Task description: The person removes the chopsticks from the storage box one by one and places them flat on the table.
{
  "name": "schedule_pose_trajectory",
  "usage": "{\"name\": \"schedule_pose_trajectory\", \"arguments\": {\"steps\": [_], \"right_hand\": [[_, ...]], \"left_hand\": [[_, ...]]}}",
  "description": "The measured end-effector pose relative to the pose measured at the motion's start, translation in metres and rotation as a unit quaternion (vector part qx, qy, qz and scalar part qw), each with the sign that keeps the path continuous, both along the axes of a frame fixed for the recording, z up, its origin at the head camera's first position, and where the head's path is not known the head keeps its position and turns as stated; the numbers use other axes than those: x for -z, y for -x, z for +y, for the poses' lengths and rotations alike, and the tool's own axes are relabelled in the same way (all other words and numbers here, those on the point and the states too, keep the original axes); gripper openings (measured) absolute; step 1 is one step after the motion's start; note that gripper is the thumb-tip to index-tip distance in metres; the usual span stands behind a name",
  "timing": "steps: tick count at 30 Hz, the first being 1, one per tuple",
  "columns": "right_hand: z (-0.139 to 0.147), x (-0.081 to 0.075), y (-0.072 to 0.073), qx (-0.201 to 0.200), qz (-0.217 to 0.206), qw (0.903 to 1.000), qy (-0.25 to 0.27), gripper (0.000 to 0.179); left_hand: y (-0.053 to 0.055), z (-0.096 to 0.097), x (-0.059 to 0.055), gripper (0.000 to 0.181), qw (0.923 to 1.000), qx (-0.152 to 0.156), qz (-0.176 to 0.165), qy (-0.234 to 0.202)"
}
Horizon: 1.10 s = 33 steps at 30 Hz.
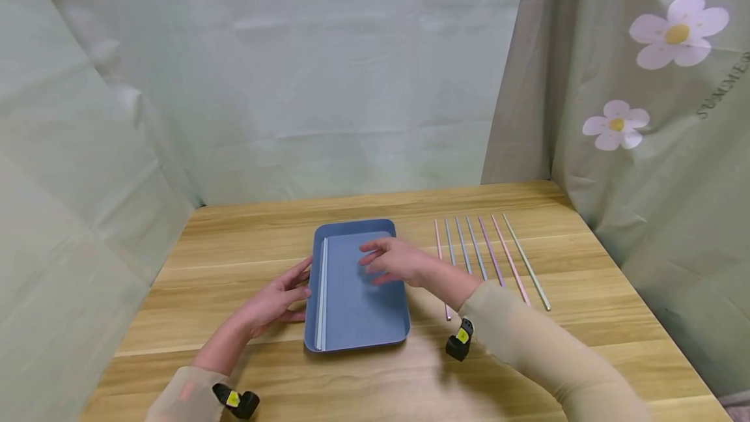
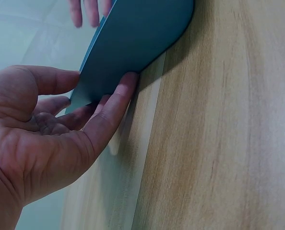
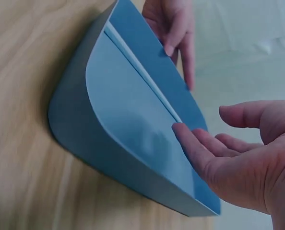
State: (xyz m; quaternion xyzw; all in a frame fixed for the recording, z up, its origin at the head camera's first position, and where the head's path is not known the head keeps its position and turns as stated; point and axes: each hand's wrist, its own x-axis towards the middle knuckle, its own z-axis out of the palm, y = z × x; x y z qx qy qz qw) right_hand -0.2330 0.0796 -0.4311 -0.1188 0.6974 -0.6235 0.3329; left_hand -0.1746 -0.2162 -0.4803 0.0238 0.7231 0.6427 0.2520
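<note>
A blue-grey rectangular tray point(image 1: 366, 318) lies on the wooden table. Along its left inner side runs a pale silvery stick point(image 1: 321, 295), slim like a chopstick, possibly more than one side by side. My left hand point(image 1: 275, 301) rests against the tray's outer left wall; in the left wrist view its fingers point(image 2: 111, 112) are extended to the wall and the thumb touches near the rim. Over the tray's right half hovers my right hand point(image 1: 398, 260), fingers loosely bent with nothing in them. The right wrist view shows its fingertips point(image 3: 181, 129) overlapping the tray's inside.
Right of the tray, several slim coloured sticks point(image 1: 493, 249) in pink, blue, purple and green lie spaced in a row; my right forearm covers part of them. The wooden table point(image 1: 234, 246) is bordered by pale curtains point(image 1: 351, 83) behind and at the sides.
</note>
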Motion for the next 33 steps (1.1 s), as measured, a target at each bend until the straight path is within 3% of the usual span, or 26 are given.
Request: {"name": "schedule_pose_trajectory", "arguments": {"steps": [9, 18, 22, 26, 33], "right_hand": [[-0.034, 0.018, -0.001, 0.023, -0.119, 0.991, 0.058, 0.058], [-0.063, 0.032, -0.009, 0.054, -0.19, 0.9759, 0.091, 0.058], [-0.073, 0.037, -0.015, 0.081, -0.182, 0.976, 0.087, 0.06], [-0.08, 0.04, -0.021, 0.104, -0.143, 0.9825, 0.058, 0.057], [-0.09, 0.043, -0.02, 0.107, -0.065, 0.9921, 0.001, 0.053]], "left_hand": [[0.0, -0.002, -0.001, 0.074, 0.9999, 0.011, 0.002, -0.003], [-0.001, -0.002, -0.002, 0.073, 0.9999, 0.015, 0.0, -0.003], [-0.001, -0.002, -0.002, 0.073, 0.9998, 0.017, 0.0, -0.007], [-0.001, -0.001, -0.003, 0.073, 0.9997, 0.022, 0.002, -0.011], [-0.001, -0.002, -0.003, 0.074, 0.9996, 0.024, 0.003, -0.017]]}}
